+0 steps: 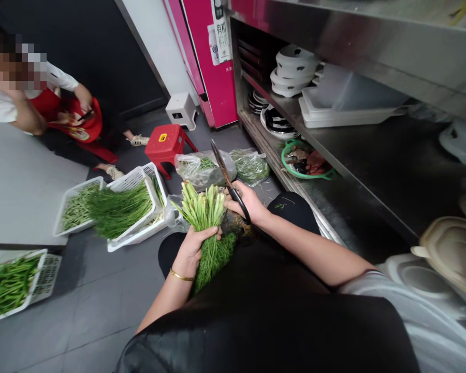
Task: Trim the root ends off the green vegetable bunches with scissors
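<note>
A bunch of feathery fennel greens point(207, 207) is wrapped in my left hand point(197, 246), its pale cut stems pointing up and away from me and its fine leaves hanging toward my lap. My right hand point(248, 203) is closed round the black handles of a pair of scissors point(227, 176). The long, brownish blades point up and forward, beside the stem ends. Fingertips of my right hand are at the right edge of the stems; whether they press on them I cannot tell. Loose trimmings lie on the floor between my knees.
Plastic bags of greens point(250, 167) lie ahead, near a red stool point(163, 147). White baskets point(114, 244) of vegetables stand to the left, another basket point(46, 274) nearer. A metal shelf point(334, 150) with dishes and a green colander point(287, 168) runs along the right. Another person point(42, 111) sits at upper left.
</note>
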A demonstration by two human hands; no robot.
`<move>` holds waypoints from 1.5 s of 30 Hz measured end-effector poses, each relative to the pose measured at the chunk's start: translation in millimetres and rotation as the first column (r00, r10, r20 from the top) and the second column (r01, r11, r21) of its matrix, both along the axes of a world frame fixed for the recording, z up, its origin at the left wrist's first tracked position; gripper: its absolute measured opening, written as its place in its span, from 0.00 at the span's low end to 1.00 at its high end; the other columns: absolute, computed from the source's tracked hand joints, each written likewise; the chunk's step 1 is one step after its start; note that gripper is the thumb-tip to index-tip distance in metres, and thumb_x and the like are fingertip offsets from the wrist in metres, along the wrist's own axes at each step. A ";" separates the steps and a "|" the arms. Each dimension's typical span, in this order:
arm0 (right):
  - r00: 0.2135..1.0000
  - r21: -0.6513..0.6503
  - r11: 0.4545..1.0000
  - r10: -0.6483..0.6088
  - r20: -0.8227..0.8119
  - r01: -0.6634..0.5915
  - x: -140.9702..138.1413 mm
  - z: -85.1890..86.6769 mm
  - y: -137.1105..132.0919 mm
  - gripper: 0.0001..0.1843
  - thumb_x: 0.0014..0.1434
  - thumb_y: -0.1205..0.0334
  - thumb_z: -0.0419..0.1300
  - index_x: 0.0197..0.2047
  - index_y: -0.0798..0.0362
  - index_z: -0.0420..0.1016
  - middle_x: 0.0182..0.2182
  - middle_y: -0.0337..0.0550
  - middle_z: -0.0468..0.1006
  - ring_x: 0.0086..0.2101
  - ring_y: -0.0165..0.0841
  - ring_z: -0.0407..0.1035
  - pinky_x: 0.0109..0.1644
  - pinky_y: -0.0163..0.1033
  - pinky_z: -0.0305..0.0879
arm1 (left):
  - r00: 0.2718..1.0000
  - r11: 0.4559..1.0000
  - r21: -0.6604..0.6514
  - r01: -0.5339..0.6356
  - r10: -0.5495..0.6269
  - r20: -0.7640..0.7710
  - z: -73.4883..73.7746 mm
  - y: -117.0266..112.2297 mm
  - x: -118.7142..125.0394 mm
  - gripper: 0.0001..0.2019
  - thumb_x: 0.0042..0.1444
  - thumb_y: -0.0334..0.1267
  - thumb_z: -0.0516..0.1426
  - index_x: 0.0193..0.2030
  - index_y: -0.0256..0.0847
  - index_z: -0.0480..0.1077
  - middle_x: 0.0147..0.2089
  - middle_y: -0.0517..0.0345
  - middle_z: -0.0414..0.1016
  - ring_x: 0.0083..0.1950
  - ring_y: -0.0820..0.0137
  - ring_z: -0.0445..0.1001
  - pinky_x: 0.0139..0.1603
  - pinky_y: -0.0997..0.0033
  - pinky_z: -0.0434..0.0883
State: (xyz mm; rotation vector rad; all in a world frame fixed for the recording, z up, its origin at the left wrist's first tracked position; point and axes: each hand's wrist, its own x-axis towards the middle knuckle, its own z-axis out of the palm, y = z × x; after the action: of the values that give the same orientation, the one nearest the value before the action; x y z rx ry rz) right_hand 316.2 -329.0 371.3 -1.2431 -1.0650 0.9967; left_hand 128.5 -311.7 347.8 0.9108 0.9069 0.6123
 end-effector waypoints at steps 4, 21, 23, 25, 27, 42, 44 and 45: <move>0.996 0.025 0.997 -0.080 0.042 0.079 1.8 -3.0 -1.6 0.16 0.43 0.58 0.62 0.35 0.51 0.63 0.26 0.34 0.70 0.27 0.29 0.66 0.34 0.36 0.64 | 0.999 0.999 -0.012 -0.043 0.043 0.007 0.3 3.1 -1.9 0.09 0.38 0.33 0.67 0.27 0.32 0.74 0.22 0.56 0.74 0.23 0.73 0.71 0.26 0.75 0.71; 0.679 -0.389 0.871 0.481 0.554 -0.300 67.9 -14.9 -94.7 0.17 0.61 0.45 0.51 0.31 0.50 0.58 0.25 0.36 0.67 0.26 0.30 0.63 0.30 0.34 0.55 | 0.964 0.921 0.331 -0.206 0.248 -0.092 19.1 12.0 -10.3 0.12 0.37 0.31 0.68 0.29 0.37 0.72 0.26 0.60 0.74 0.23 0.74 0.71 0.26 0.74 0.73; 0.674 -0.401 0.871 0.479 0.563 -0.284 65.3 -14.3 -94.1 0.17 0.61 0.45 0.51 0.32 0.49 0.59 0.25 0.38 0.69 0.27 0.31 0.65 0.31 0.34 0.56 | 0.969 0.918 0.358 -0.173 0.223 -0.104 19.6 11.6 -8.0 0.12 0.37 0.31 0.68 0.30 0.38 0.72 0.26 0.61 0.73 0.23 0.73 0.71 0.27 0.73 0.73; 0.654 -0.417 0.868 0.484 0.582 -0.271 62.9 -10.5 -90.8 0.17 0.61 0.45 0.52 0.32 0.49 0.59 0.26 0.38 0.69 0.28 0.33 0.66 0.31 0.35 0.55 | 0.972 0.918 0.377 -0.127 0.190 -0.136 20.6 10.2 -5.3 0.11 0.38 0.32 0.68 0.29 0.38 0.72 0.25 0.60 0.73 0.23 0.72 0.71 0.27 0.72 0.73; 0.619 -0.439 0.856 0.506 0.600 -0.273 61.6 -6.5 -88.0 0.17 0.61 0.44 0.51 0.32 0.49 0.58 0.25 0.39 0.69 0.27 0.33 0.66 0.30 0.35 0.54 | 0.973 0.921 0.378 -0.093 0.165 -0.162 22.0 7.8 -3.0 0.10 0.39 0.33 0.68 0.28 0.38 0.71 0.24 0.60 0.73 0.24 0.71 0.71 0.26 0.72 0.72; 0.795 -0.348 0.912 0.373 0.478 -0.218 66.6 -13.2 -100.0 0.20 0.59 0.44 0.51 0.27 0.50 0.56 0.20 0.33 0.63 0.23 0.29 0.63 0.26 0.33 0.51 | 0.983 0.939 0.340 -0.043 0.101 -0.153 20.0 -2.5 12.5 0.14 0.37 0.34 0.68 0.31 0.38 0.71 0.25 0.61 0.73 0.23 0.72 0.70 0.26 0.70 0.72; 0.852 -0.417 0.888 0.364 0.377 -0.194 69.0 -13.6 -104.7 0.19 0.60 0.43 0.48 0.29 0.50 0.57 0.18 0.31 0.63 0.20 0.28 0.62 0.24 0.32 0.53 | 0.983 0.953 0.292 -0.086 0.128 -0.128 18.8 -2.6 8.4 0.14 0.36 0.33 0.68 0.32 0.38 0.72 0.26 0.60 0.73 0.23 0.72 0.70 0.26 0.70 0.72; 0.868 -0.444 0.872 0.371 0.329 -0.205 70.5 -15.0 -107.7 0.19 0.61 0.42 0.46 0.30 0.49 0.58 0.17 0.31 0.63 0.19 0.28 0.62 0.24 0.32 0.54 | 0.982 0.955 0.270 -0.118 0.153 -0.110 18.5 -0.7 4.6 0.13 0.36 0.33 0.68 0.31 0.37 0.72 0.26 0.59 0.74 0.24 0.72 0.70 0.27 0.70 0.72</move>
State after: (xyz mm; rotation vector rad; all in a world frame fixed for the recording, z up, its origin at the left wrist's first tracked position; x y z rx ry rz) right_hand 386.7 -436.7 356.2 -1.7074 -1.4592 1.2665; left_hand 133.1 -312.5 366.4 1.1433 1.0275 0.8127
